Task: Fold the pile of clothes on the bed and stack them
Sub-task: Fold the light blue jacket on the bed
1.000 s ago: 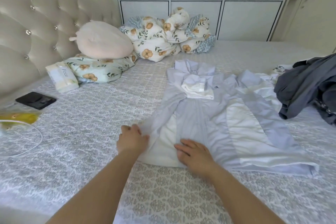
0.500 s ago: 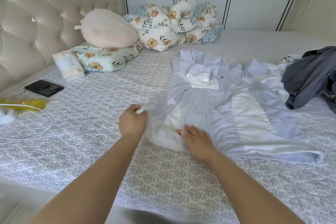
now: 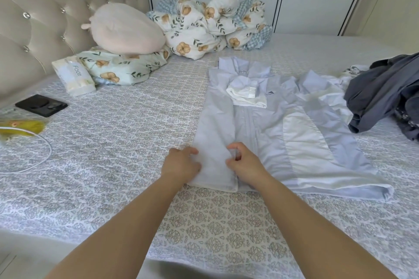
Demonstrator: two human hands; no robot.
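A pale blue and white shirt (image 3: 299, 133) lies flat on the patterned bedspread (image 3: 127, 133), collar toward the far side. Its left side is folded inward as a long panel (image 3: 215, 133) over the front. My left hand (image 3: 181, 164) rests on the panel's outer edge near the hem, fingers curled over the fabric. My right hand (image 3: 244, 163) sits at the panel's inner edge, thumb and fingers pinching the cloth. A dark grey heap of clothes (image 3: 385, 93) lies at the right of the bed, beside the shirt's spread right sleeve.
A pink plush cushion (image 3: 127, 29) lies on a floral pillow (image 3: 120, 68) by the tufted headboard. A bundled floral quilt (image 3: 215, 27) sits at the back. A tissue pack (image 3: 73, 77), black phone (image 3: 42, 105), yellow item (image 3: 22, 127) and white cable (image 3: 45, 149) lie at left.
My left hand has carried the shirt's left side over onto the front and laid it flat as a panel. My right hand has shifted to that panel's inner edge.
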